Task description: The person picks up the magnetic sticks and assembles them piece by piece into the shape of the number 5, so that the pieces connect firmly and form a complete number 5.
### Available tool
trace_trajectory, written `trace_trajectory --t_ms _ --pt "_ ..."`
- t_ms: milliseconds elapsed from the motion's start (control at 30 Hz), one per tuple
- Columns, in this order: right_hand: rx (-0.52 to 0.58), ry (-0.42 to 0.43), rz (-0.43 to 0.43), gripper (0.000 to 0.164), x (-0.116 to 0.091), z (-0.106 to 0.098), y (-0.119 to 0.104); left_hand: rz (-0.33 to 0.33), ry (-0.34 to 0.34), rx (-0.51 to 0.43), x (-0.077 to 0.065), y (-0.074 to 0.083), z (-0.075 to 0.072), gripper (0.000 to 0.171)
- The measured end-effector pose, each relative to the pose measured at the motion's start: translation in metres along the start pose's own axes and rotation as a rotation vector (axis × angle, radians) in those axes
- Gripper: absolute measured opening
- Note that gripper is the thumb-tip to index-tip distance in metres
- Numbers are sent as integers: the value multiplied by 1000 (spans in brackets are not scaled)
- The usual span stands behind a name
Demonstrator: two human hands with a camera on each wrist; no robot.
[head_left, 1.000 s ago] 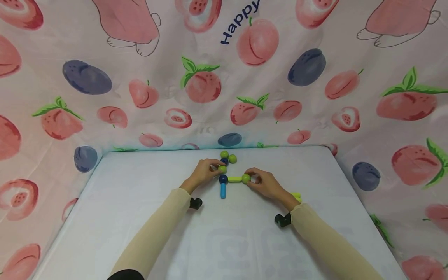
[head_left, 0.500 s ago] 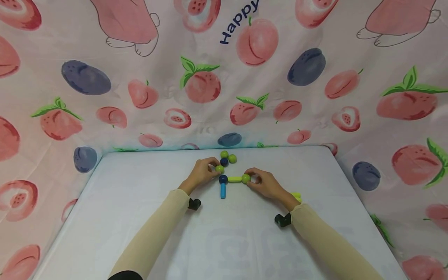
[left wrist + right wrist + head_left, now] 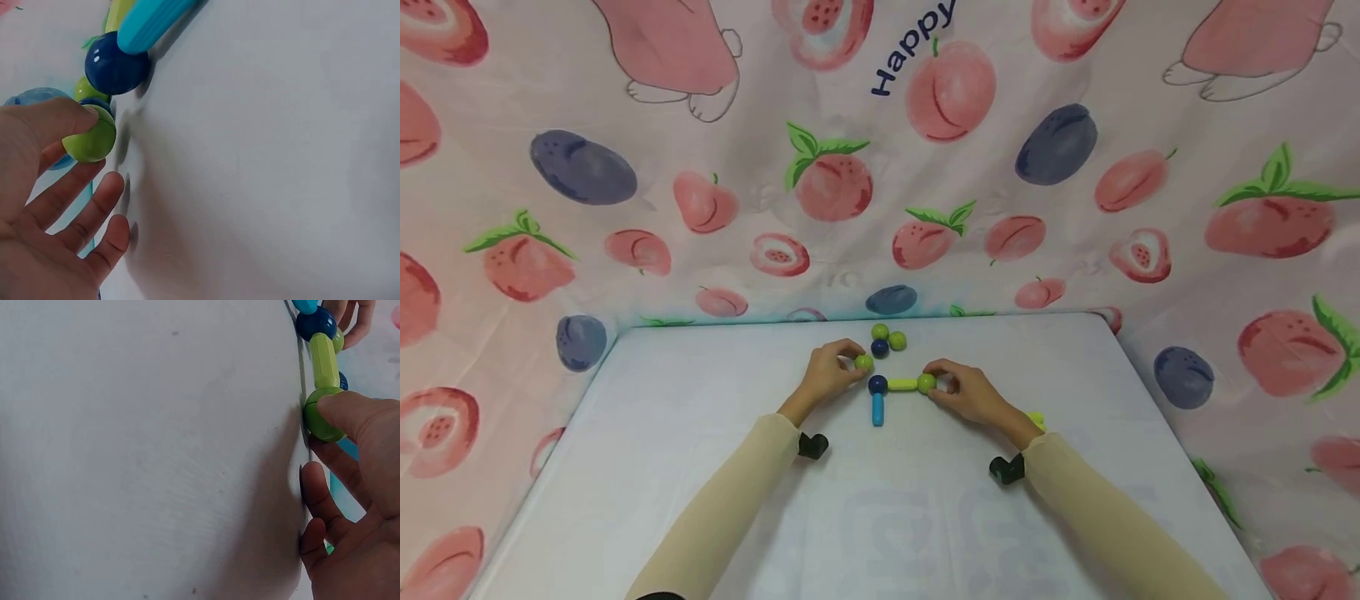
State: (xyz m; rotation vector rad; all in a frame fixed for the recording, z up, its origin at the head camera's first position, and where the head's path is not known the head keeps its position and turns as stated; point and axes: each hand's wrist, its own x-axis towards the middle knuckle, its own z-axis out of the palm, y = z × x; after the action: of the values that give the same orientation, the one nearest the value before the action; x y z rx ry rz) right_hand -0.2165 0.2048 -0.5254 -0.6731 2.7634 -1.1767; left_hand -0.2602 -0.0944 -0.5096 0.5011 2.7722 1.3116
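My left hand (image 3: 832, 370) pinches a loose green ball (image 3: 91, 139) between thumb and fingers, left of a dark blue ball (image 3: 877, 384). From that blue ball a light blue rod (image 3: 877, 409) points toward me, and a yellow-green rod (image 3: 902, 384) runs right to a second green ball (image 3: 927, 383). My right hand (image 3: 970, 392) grips this second ball with thumb and fingertips, as the right wrist view also shows. The rods and the two balls form a joined corner shape lying on the white table.
Behind the joined pieces sit two green balls (image 3: 897, 341) and another dark blue ball (image 3: 880, 348). Yellow rods (image 3: 1037, 420) lie partly hidden by my right wrist. A fruit-printed cloth (image 3: 835, 250) hangs along the table's (image 3: 700, 500) far edge.
My left hand has drawn its green ball a little to the left, away from the dark blue balls. My right hand keeps its hold in place.
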Motion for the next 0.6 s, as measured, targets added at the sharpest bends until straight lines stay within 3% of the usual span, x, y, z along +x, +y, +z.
trace_trajectory --t_ms 333,600 --pt "-17 2 9 35 2 2 3 -25 18 -51 -17 2 -6 26" --pt "-22 21 0 37 5 0 -2 -8 20 -51 -35 10 -13 26"
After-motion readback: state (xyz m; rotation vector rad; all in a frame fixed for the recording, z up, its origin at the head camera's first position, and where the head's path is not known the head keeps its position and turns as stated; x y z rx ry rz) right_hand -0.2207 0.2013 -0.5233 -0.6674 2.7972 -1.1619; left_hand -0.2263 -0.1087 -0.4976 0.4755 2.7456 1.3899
